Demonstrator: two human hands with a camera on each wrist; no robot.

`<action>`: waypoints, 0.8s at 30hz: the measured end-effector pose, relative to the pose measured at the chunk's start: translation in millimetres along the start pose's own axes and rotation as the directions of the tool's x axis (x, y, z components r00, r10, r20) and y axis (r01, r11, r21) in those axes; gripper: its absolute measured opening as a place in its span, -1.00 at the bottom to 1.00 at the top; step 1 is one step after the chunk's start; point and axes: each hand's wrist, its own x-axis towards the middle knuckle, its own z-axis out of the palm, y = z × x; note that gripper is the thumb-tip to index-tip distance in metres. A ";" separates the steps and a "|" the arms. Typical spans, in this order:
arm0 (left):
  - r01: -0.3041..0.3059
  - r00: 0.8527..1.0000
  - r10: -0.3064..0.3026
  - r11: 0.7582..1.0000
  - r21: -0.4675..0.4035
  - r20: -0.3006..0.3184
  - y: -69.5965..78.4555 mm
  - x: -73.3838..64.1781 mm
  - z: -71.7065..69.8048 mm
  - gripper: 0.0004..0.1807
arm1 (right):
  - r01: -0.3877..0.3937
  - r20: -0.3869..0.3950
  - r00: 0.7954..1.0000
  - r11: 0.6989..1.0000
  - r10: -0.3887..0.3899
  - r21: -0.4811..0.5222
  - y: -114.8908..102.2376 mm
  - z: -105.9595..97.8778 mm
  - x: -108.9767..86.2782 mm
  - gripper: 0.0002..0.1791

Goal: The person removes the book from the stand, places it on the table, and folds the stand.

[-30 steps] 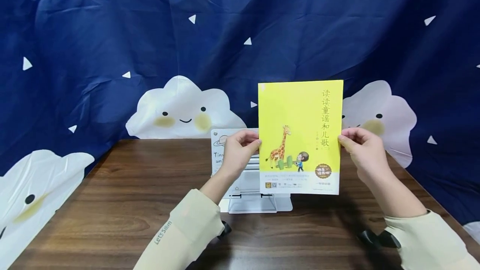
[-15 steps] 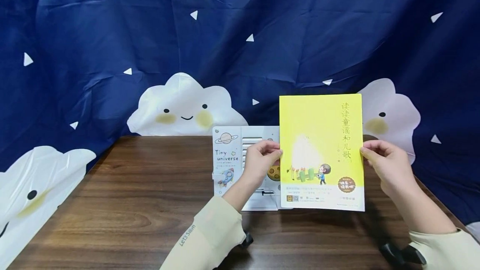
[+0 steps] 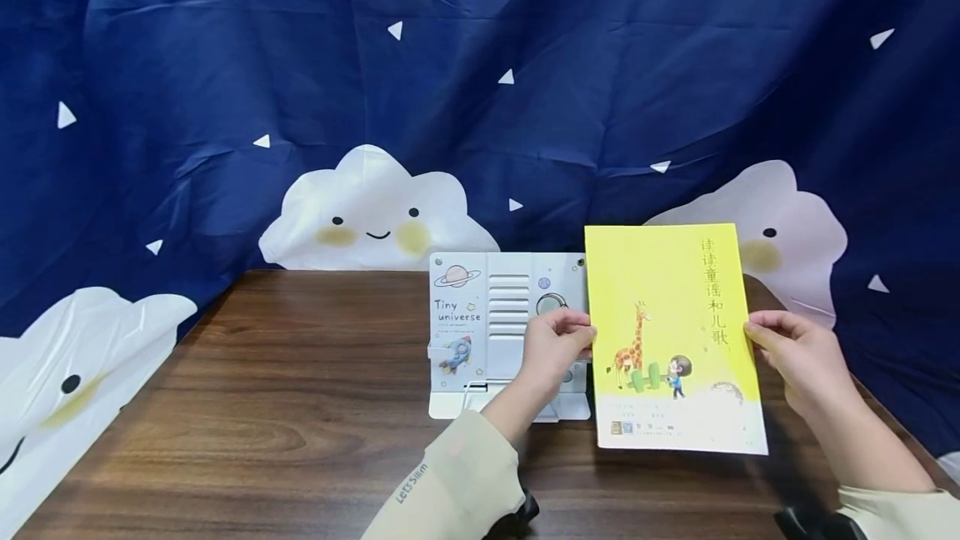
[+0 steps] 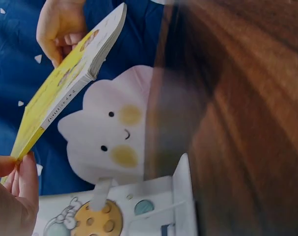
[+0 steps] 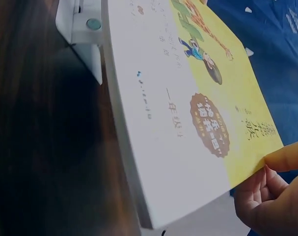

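A yellow and white book point(image 3: 660, 290), with a giraffe and a child on its cover, is held up in front of me, its top leaning back. My left hand point(image 3: 551, 348) pinches its left edge between thumb and fingers; in the left wrist view that hand point(image 4: 16, 189) grips the book near the spine. The right edge is pinched by my right hand point(image 3: 806, 357), whose thumb lies on the cover in the right wrist view. Just left of the book stands a white book stand point(image 3: 457, 390) printed "Tiny universe", partly hidden behind my left hand.
The brown wooden table point(image 3: 300, 407) carries the stand near its middle. Behind the table hangs a dark blue curtain point(image 3: 420, 90) with white triangles and smiling clouds point(image 3: 375, 207). Dark straps show at both sleeves.
Both hands have carried the book to the right and lower, out from in front of the stand. More of the stand shows now, and the book leans back more.
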 end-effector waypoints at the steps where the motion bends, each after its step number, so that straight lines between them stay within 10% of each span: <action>1: 0.010 1.000 -0.010 1.000 0.000 -0.001 -1.9 -0.8 1.2 -0.92 | -0.009 0.007 1.000 1.000 0.009 -0.007 0.5 -0.1 -2.5 -0.46; 24: 0.181 0.983 -0.182 0.983 -0.016 -0.025 -39.5 -8.4 27.2 -0.87 | -0.092 0.153 0.982 0.986 0.113 -0.138 -30.8 -12.7 -52.5 -0.69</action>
